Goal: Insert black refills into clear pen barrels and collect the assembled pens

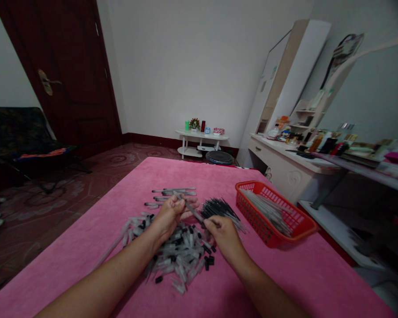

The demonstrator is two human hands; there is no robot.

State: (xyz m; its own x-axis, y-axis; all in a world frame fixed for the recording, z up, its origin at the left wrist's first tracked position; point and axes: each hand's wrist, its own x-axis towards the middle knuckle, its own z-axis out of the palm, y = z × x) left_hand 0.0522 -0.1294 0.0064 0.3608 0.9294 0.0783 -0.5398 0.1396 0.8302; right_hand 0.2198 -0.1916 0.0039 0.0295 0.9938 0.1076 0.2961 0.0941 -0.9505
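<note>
Grey plastic, slim as a pen barrel (194,211), is pinched at its upper end by the left hand (173,212), the other fingers loosely spread; the right hand (223,229) pinches its lower end between thumb and forefinger. Reading the clock from that barrel, I'd take the few capped pens (178,191) lying at ten to eleven o'clock as the finished ones. Plenty looks left: loose caps (182,254) heaped at six to seven, dark-tipped refills (220,207) fanned at two to three, and, at three, more slender rods (268,207) in a red basket (257,222). By my reckoning it's early going on that pink cloth (285,278).
</note>
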